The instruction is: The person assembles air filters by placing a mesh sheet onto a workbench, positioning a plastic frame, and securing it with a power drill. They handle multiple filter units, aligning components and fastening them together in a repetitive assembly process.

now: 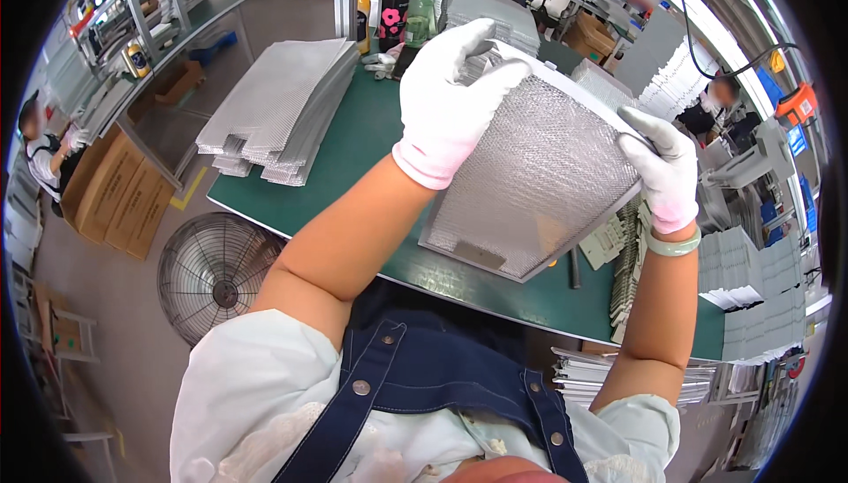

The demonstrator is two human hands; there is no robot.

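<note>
The filter (534,178) is a flat, roughly rectangular panel of silvery metal mesh set in a thin metal frame. Its face has a fine, crinkled expanded-metal texture that glints in the light, and a small darker rectangular patch sits near its lower edge. It is held up in the air, tilted, above the green surface (353,152), with one corner pointing down toward the person's chest.

The left hand (450,99), in a white glove with a pinkish cuff, grips the upper left edge; its fingers (495,72) are curled over the top of the frame. The right hand (662,169), gloved the same way, clasps the right edge, its fingers wrapped around the frame. A pale green bangle (673,245) circles the right wrist.

On the surface to the left lies a stack of mesh sheets (283,112), well apart from the filter. Bottles (406,11) stand at the far edge. A fan (216,275) sits on the floor below the surface.
</note>
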